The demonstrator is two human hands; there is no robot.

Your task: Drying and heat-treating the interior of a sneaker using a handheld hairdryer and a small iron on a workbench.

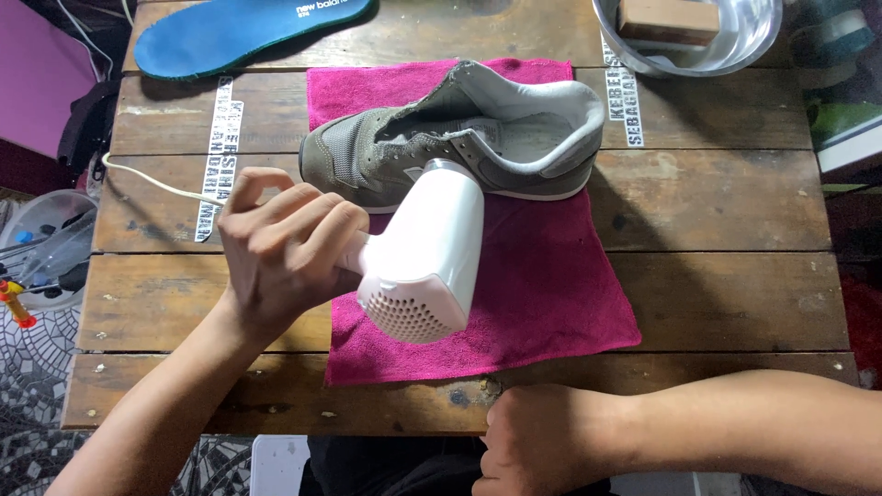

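The left hand has its grip closed around the dryer handle, hiding it. The dryer covers part of the shoe on the towel. The right hand, a closed fist holding nothing, rests at the bench edge below the towel.

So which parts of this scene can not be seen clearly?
Head view:
- Hair dryer handle: covered by the left hand.
- Right hand fingers: cut off by the bottom edge.
- Metal bowl: cut by the top edge.
- Shoe inner side: hidden by its own body.
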